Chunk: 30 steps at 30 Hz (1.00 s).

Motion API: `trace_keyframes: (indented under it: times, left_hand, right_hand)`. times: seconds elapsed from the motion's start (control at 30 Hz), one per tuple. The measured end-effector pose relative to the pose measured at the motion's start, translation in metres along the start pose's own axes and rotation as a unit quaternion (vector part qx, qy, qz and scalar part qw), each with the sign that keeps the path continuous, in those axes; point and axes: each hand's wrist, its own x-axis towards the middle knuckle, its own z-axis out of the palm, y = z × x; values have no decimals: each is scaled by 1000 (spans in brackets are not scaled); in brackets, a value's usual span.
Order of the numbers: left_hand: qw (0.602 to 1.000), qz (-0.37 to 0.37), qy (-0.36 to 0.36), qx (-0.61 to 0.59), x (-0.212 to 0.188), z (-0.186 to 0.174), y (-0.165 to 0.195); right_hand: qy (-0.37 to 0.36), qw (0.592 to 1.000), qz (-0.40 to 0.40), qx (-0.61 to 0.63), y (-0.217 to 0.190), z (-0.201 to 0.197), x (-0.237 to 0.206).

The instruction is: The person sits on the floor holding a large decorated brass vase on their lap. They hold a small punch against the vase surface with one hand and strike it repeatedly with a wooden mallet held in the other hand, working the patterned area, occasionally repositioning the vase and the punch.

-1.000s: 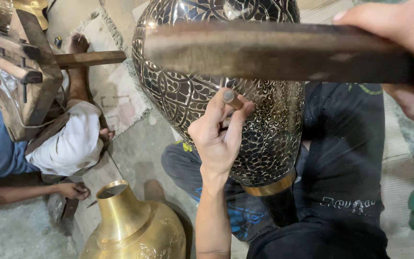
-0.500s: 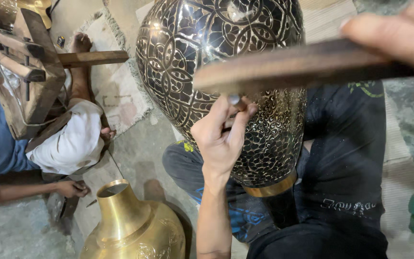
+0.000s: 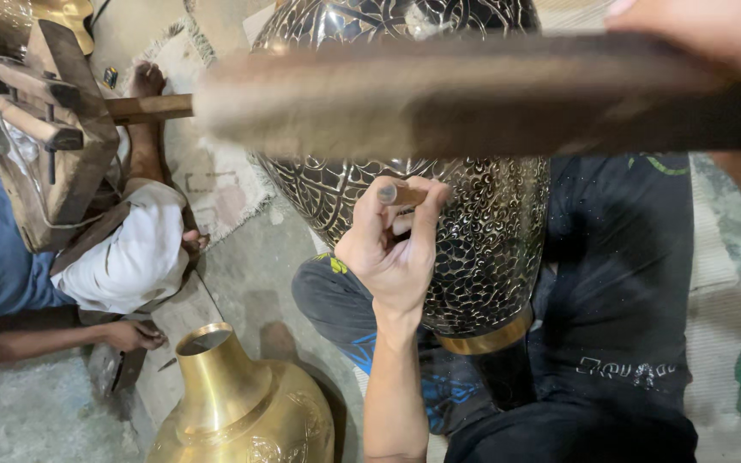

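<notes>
Left hand (image 3: 392, 249), forearm rising from below, pinches a short metal punch (image 3: 400, 195) between thumb and fingers, its tip against the large dark engraved metal vase (image 3: 473, 240) resting across the lap. Right hand (image 3: 722, 51) at upper right grips a blurred wooden mallet handle (image 3: 473, 107) crossing above the punch.

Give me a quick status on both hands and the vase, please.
Left hand pinching chisel against engraved vase. Right hand gripping wooden mallet, blurred, above chisel. Brass vase and another person's hand off to the left, apart.
</notes>
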Motion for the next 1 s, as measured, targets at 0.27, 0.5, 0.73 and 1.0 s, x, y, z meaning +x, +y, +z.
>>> trace_keyframes:
  times: [0.27, 0.5, 0.73, 1.0]
  left_hand:
    - [986, -21, 29, 164, 0, -8, -2]
    - [1000, -4, 26, 12, 5, 6, 8]
    - [997, 0, 35, 73, 0, 0, 0]
    - [998, -27, 43, 41, -3, 1, -1]
  right_hand:
    - [7, 1000, -22, 11, -5, -3, 7]
    - [6, 1000, -19, -14, -4, -4, 12]
    - [2, 998, -60, -20, -25, -16, 16]
    - [35, 994, -91, -59, -29, -12, 24]
